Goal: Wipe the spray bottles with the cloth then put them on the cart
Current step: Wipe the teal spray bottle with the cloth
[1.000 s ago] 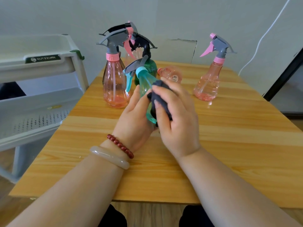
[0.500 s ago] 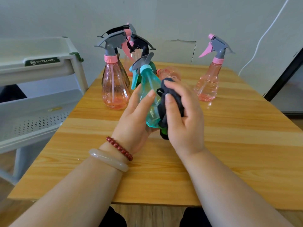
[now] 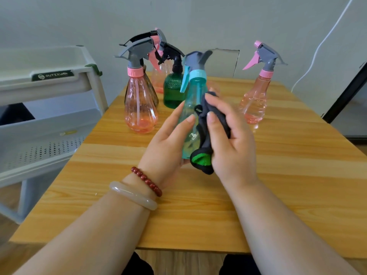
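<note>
1 teal bottle [image 3: 195, 90]: gripped between left hand [image 3: 168, 143] thumb and fingers.
Cloth [image 3: 203, 132]: bunched under curled right hand [image 3: 234, 147] fingers, pressed against teal bottle.

Your left hand [image 3: 166, 143] covers the teal bottle [image 3: 193, 108]'s base and lower left side. The cloth [image 3: 206, 135] hides its right side, and its grey head is motion-blurred. Most of the cloth is buried in your right hand [image 3: 232, 147]. Left of the teal bottle, a dark bottle [image 3: 153, 94] sits behind the front pink bottle [image 3: 140, 108], only slivers showing. Just behind the teal bottle is a faint pink shape [image 3: 215, 86], can't tell what. Far left of it, the cart [image 3: 49, 120] is cut by the frame edge.
</note>
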The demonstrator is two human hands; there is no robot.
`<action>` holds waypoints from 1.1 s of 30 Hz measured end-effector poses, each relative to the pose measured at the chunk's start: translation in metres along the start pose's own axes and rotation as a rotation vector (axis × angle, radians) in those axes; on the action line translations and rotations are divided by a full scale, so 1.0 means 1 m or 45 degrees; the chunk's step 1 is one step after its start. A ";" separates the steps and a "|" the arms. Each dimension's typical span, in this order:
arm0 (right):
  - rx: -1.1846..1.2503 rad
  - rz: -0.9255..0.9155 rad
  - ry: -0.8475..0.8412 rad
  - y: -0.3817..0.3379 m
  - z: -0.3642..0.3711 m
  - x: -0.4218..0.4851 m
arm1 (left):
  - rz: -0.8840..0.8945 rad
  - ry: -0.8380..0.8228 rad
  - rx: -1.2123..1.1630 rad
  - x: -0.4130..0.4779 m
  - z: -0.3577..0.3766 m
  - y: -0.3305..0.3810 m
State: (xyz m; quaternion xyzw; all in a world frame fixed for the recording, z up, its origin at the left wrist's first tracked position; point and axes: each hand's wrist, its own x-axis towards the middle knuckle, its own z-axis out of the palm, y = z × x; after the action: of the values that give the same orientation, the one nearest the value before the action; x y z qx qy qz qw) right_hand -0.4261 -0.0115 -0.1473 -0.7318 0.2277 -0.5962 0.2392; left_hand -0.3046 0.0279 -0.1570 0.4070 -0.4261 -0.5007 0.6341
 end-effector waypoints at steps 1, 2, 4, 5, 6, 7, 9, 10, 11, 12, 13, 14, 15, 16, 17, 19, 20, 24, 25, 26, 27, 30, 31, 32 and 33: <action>-0.016 0.002 -0.022 0.000 0.001 0.001 | -0.016 0.012 -0.011 0.001 -0.001 -0.001; 0.013 0.045 -0.028 0.001 0.001 0.001 | -0.026 0.032 0.003 0.000 -0.002 0.000; 0.163 0.269 0.059 0.002 0.003 0.004 | -0.033 0.019 -0.008 0.000 -0.003 0.000; 0.249 0.410 0.126 0.005 0.003 0.007 | -0.019 -0.004 -0.023 0.000 -0.003 0.001; 0.308 0.528 0.181 0.009 0.001 0.010 | 0.003 -0.019 -0.032 -0.001 -0.002 0.003; 0.322 0.591 0.201 0.014 -0.001 0.012 | 0.020 -0.032 -0.044 -0.002 -0.001 0.004; 0.265 0.526 0.181 0.015 -0.004 0.012 | 0.040 -0.024 -0.064 -0.003 0.003 0.005; 0.232 0.424 0.150 0.012 -0.005 0.010 | 0.047 -0.017 -0.073 -0.002 0.003 0.005; 0.192 0.286 0.102 0.009 -0.005 0.007 | 0.053 -0.011 -0.079 -0.001 0.002 0.004; 0.131 0.143 0.041 0.006 -0.005 0.004 | 0.064 0.011 -0.078 -0.002 0.002 0.006; 0.055 0.021 -0.011 0.004 -0.004 0.002 | 0.080 0.028 -0.059 -0.001 -0.001 0.005; -0.010 -0.051 -0.047 0.004 -0.002 0.001 | 0.094 0.039 -0.030 -0.002 -0.003 0.005; -0.042 -0.062 -0.056 0.005 -0.001 0.002 | 0.111 0.054 0.010 -0.002 -0.004 0.005; -0.042 -0.028 -0.043 0.006 0.000 0.003 | 0.134 0.068 0.063 -0.003 -0.005 0.005; -0.023 0.039 -0.012 0.009 0.001 0.004 | 0.158 0.075 0.127 -0.003 -0.005 0.004; 0.057 0.224 0.089 0.016 -0.001 0.008 | 0.203 0.061 0.214 -0.003 -0.001 0.003; 0.099 0.304 0.132 0.019 -0.003 0.011 | 0.214 0.043 0.246 -0.005 0.002 0.003; 0.073 0.212 0.040 0.015 -0.010 0.010 | 0.241 0.073 0.295 -0.005 0.005 0.004; 0.026 0.100 -0.028 0.011 -0.009 0.007 | 0.245 0.105 0.262 -0.003 0.002 0.004; -0.022 -0.016 -0.088 0.007 -0.007 0.004 | 0.251 0.132 0.232 -0.003 0.000 0.005; -0.054 -0.100 -0.129 0.006 -0.004 0.003 | 0.260 0.143 0.215 -0.002 -0.003 0.005; -0.008 0.028 -0.076 0.009 -0.002 0.006 | 0.254 0.088 0.248 -0.004 -0.005 0.005; 0.010 0.118 -0.004 0.013 -0.003 0.008 | 0.253 0.051 0.280 -0.004 -0.004 0.003; 0.024 0.201 0.072 0.016 -0.005 0.010 | 0.257 0.016 0.325 -0.004 -0.002 0.002; 0.049 0.271 0.137 0.019 -0.007 0.011 | 0.258 -0.009 0.363 -0.004 0.000 0.000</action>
State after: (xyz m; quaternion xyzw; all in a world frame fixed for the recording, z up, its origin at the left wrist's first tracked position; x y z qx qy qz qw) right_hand -0.4320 -0.0339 -0.1494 -0.6659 0.3051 -0.6100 0.3024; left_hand -0.3047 0.0320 -0.1573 0.4459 -0.5339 -0.3703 0.6156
